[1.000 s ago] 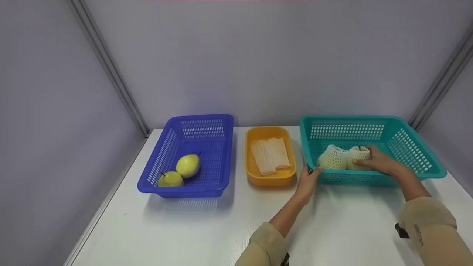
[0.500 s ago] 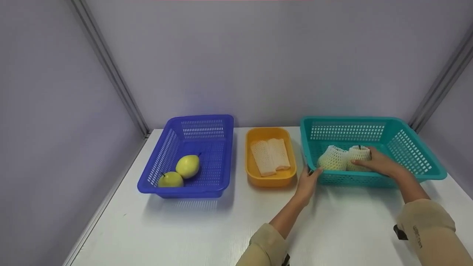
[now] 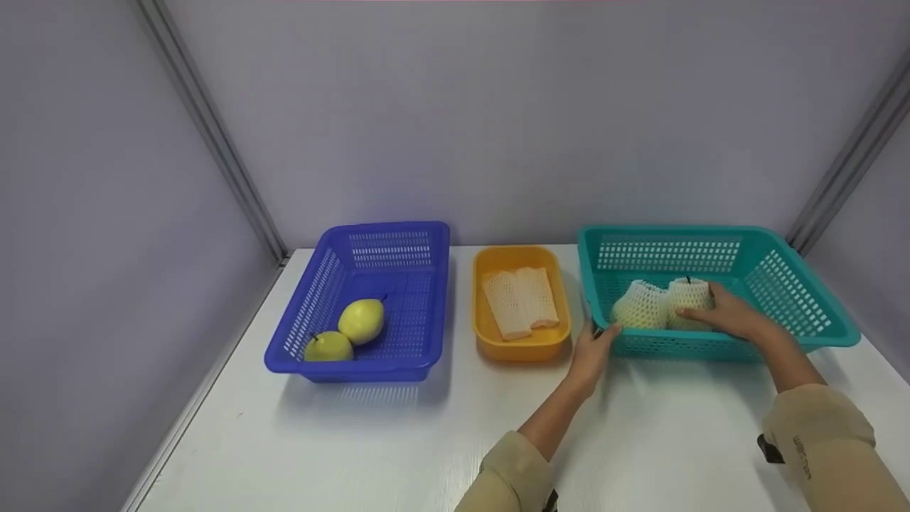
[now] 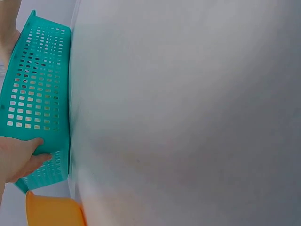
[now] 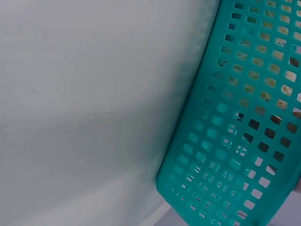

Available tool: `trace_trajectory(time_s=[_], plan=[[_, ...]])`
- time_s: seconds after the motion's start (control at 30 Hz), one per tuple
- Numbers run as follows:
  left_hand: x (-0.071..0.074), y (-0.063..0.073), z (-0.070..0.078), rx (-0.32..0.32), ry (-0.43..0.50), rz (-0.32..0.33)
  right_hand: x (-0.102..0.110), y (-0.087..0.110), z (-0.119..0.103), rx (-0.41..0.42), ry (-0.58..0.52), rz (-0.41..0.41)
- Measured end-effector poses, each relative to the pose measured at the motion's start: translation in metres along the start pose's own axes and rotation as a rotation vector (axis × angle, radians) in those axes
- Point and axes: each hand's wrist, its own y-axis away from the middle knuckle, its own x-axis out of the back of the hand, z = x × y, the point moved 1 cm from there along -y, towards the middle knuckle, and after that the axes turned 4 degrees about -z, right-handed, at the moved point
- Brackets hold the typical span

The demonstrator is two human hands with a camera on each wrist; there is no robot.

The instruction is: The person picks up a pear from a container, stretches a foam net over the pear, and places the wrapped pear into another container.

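Note:
In the head view my right hand (image 3: pixel 732 311) reaches over the front rim of a teal basket (image 3: pixel 782 227) and holds a pear in a white foam net (image 3: pixel 689 302), thumb in front and fingers at its far right side. The pear's stem shows at the top of the net. Beside it on the left sits another netted pear (image 3: pixel 640 307). My left hand (image 3: pixel 591 354) grips the basket's front left corner. In the left wrist view, that hand (image 4: pixel 19 159) has its thumb on one wall and a finger around the corner on the other.
An orange tray (image 3: pixel 522 348) with two flat foam nets (image 3: pixel 522 302) stands left of the teal basket. Farther left, a blue basket (image 3: pixel 398 365) holds two bare pears (image 3: pixel 361 321). Pale panels (image 3: pixel 455 121) close off the back and sides of the white table (image 3: pixel 355 455).
The pear under my right hand has shifted slightly, its stem now a little farther left and higher. My left hand stays at the basket corner.

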Motion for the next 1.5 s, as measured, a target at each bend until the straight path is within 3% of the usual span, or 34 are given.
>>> trace_trajectory(time_s=[0.63,0.77,0.9,1.1,1.2,1.33,1.5], plan=[[-0.003,0.006,0.004,0.021,-0.059,0.051,0.001,0.001,-0.001,0.017,0.022,0.078],[-0.003,0.006,0.006,0.016,-0.11,0.054,0.001,0.002,-0.001,0.046,-0.023,0.185],[0.002,0.009,0.008,-0.004,-0.129,0.049,-0.001,0.006,-0.003,0.098,-0.061,0.366],[0.022,0.021,0.017,-0.071,-0.106,0.004,-0.005,0.013,-0.008,0.187,-0.126,0.676],[0.037,0.029,0.026,-0.081,-0.079,-0.011,-0.006,0.014,-0.009,0.214,-0.15,0.784],[0.061,0.041,0.038,-0.105,-0.044,-0.009,-0.011,0.016,-0.011,0.23,-0.189,0.831],[0.089,0.055,0.051,-0.199,-0.063,-0.01,-0.02,0.016,-0.017,0.266,-0.217,0.833]])
